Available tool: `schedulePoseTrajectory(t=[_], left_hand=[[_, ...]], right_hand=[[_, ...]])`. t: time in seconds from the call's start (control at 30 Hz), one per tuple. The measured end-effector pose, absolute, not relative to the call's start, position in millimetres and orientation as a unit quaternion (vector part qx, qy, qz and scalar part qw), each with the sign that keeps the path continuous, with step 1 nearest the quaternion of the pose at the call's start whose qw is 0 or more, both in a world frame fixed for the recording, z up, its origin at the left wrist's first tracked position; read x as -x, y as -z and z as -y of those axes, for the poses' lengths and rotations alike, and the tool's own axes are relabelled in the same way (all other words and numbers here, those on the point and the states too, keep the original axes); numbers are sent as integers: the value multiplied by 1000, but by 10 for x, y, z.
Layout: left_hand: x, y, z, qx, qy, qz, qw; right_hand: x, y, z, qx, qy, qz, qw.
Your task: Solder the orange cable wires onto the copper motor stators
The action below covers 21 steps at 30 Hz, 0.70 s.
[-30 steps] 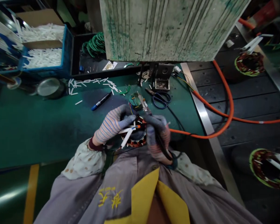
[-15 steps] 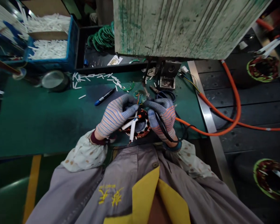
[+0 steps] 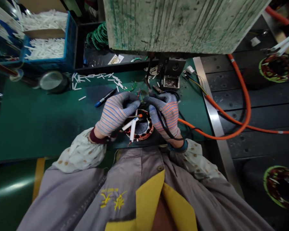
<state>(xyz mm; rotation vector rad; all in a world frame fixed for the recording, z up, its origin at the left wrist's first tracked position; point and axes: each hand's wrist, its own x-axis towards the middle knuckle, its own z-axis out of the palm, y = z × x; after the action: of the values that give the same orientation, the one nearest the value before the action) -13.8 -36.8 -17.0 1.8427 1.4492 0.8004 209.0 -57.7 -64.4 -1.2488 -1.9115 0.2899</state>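
My left hand (image 3: 117,110), in a grey striped glove, is closed with thumb and fingers pinched on thin coloured wires (image 3: 139,95). Opposite it, my right hand (image 3: 165,112), gloved alike, is closed around a black-corded tool that looks like a soldering iron; fingers hide most of it. Its black cord (image 3: 164,125) runs down over the palm. Between and below both hands lies a motor stator (image 3: 149,130), a ring of copper windings. White sleeves (image 3: 133,130) and an orange-tipped lead (image 3: 140,115) stick out of it.
Further back are a blue marker (image 3: 105,98), scattered white tube pieces (image 3: 86,77), a round metal tin (image 3: 53,81) and pliers (image 3: 157,89). A small metal stand (image 3: 172,81) holds a tray. Blue bins (image 3: 69,48) stand left; an orange cable (image 3: 245,96) loops right. A panel (image 3: 183,29) overhangs.
The view has shifted slightly, so the bench things sit a little differently. Both hands keep their grips close together above the stator, with more of its ring showing.
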Motion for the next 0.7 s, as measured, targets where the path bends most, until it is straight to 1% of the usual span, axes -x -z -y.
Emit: schedulePoseTrajectory(t=[0.07,0.13,0.2,0.23,0.3,0.43,0.5,0.6,0.7], left_hand=[[85,219,300,-740,-275,-566,237],[39,256,245,-779,-223,-562,167],[13,280,218,-801,-178,-555,133],[9,289,215,-805,-166,-556,127],[17,303,225,-804,-157,-561,123],[47,301,253,-800,-165,-562,130],[51,283,246,-799,-164,-561,138],[42,253,211,-797,-161,-564,147],[32,237,172,-795,-157,-568,146]], right_hand=[[-2150,611,526,518,-108,770,356],[-2205,579,455,515,-136,794,294],[-2229,578,391,491,-176,814,256],[-2227,597,375,482,-187,817,254],[-2211,683,403,488,-179,805,286],[-2263,972,719,540,-86,740,392],[-2346,1100,910,533,-89,743,395],[-2443,1212,1055,489,-146,778,366],[-2455,1258,1021,463,-141,786,384]])
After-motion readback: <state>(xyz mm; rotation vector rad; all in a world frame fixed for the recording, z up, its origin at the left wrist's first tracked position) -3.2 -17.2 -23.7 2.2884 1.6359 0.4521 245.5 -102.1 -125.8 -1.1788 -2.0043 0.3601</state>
